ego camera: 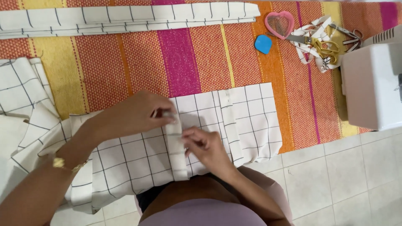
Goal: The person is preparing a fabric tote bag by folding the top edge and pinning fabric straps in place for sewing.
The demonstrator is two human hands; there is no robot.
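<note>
While both hands meet over the cloth, a white piece with a dark grid lying at the mat's 6 o'clock edge, the left hand comes in from 8 o'clock with fingers curled, pinching the top of a folded strip. That strip runs 12 to 6 o'clock between them; the right hand, rising from 5 o'clock, pinches its right edge midway. Scissors and a white machine lie well apart, toward 2 o'clock.
</note>
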